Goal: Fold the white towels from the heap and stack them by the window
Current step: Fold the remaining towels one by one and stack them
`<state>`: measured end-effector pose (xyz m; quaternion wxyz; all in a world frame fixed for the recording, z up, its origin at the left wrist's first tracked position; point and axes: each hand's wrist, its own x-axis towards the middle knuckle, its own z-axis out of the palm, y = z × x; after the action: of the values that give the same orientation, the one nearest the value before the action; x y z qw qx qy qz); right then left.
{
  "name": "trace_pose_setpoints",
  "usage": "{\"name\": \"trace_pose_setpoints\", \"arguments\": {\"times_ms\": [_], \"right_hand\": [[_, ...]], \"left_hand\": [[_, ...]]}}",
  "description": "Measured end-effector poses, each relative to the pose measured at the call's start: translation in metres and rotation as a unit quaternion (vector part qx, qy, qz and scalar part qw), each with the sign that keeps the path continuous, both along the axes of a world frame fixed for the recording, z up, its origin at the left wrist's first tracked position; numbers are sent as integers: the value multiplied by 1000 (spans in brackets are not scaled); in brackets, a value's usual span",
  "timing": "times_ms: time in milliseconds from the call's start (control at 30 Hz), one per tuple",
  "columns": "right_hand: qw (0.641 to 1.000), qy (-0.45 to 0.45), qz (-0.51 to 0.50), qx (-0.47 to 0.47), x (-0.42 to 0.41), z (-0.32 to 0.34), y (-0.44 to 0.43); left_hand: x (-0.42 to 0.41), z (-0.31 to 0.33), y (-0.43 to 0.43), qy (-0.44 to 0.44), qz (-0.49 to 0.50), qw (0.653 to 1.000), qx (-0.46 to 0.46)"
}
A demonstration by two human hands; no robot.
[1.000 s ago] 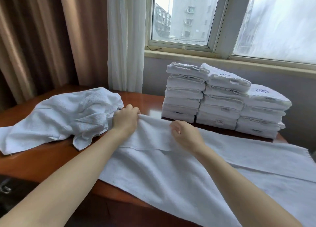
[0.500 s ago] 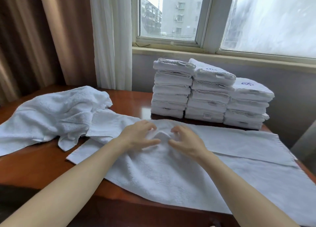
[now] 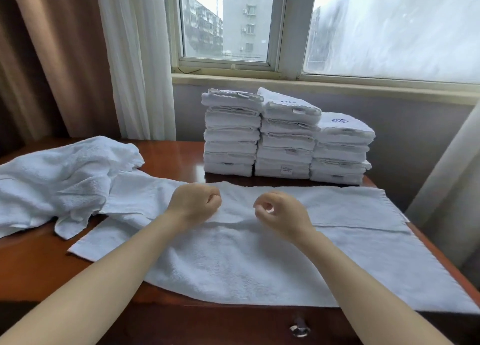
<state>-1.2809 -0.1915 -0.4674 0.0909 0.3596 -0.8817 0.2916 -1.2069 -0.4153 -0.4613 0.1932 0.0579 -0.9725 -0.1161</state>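
One white towel (image 3: pixel 259 264) lies spread across the brown table (image 3: pixel 33 266), its far long edge folded over toward me. My left hand (image 3: pixel 194 204) hovers just over that folded strip as a curled fist, nothing in it. My right hand (image 3: pixel 281 212) is a little to the right, fingers and thumb curled into a loose ring, also holding nothing. The heap of unfolded white towels (image 3: pixel 59 178) sits at the left, overlapping the spread towel's left end. Three stacks of folded white towels (image 3: pixel 285 139) stand at the back under the window (image 3: pixel 259 72).
Brown and white curtains (image 3: pixel 104 59) hang at the back left. A pale wall (image 3: pixel 415 142) runs behind the stacks. The table's right edge (image 3: pixel 441 259) falls away beside the towel. A metal drawer handle (image 3: pixel 300 329) shows below the table's front edge.
Both hands let go of the towel's folded edge, pressed it flat with spread fingers, then lifted and curled. The towel now lies smoother. The view has shifted left.
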Motion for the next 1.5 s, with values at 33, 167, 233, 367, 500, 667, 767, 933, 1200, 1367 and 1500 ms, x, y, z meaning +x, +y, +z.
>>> {"name": "trace_pose_setpoints", "arguments": {"times_ms": [33, 167, 233, 367, 500, 667, 767, 933, 1200, 1367, 1500], "right_hand": [[999, -1, -37, -12, -4, 0, 7], [988, -7, -156, 17, -26, -6, 41], [979, -20, -199, 28, -35, -11, 62], [952, -80, -244, 166, -49, -27, 103], [946, -106, -228, 202, -66, -31, 143], [945, -106, -238, 200, -85, -33, 193], [946, -92, -233, 206, -94, -33, 213], [950, -80, -221, 203, -92, -33, 222], [983, -72, -157, 61, -57, -14, 170], [994, -69, -58, 57, -31, 2, 86], [996, -66, -1, 65, -15, 10, 22]], "left_hand": [[-5, 0, 7, 19, -19, 1000, 8], [-32, -5, 44, -6, -123, 992, 2], [-48, -10, 64, -27, -164, 986, -5], [-78, -20, 105, -97, -200, 975, 6], [-103, -32, 143, -162, -200, 963, -78], [-119, -42, 191, -206, -169, 960, -88], [-124, -43, 212, -212, -161, 961, -80], [-120, -41, 219, -200, -150, 965, -73], [-95, -14, 179, -100, -134, 986, 26], [-65, -3, 117, -73, -59, 993, 69], [-30, 4, 57, -29, 0, 997, 70]]}}
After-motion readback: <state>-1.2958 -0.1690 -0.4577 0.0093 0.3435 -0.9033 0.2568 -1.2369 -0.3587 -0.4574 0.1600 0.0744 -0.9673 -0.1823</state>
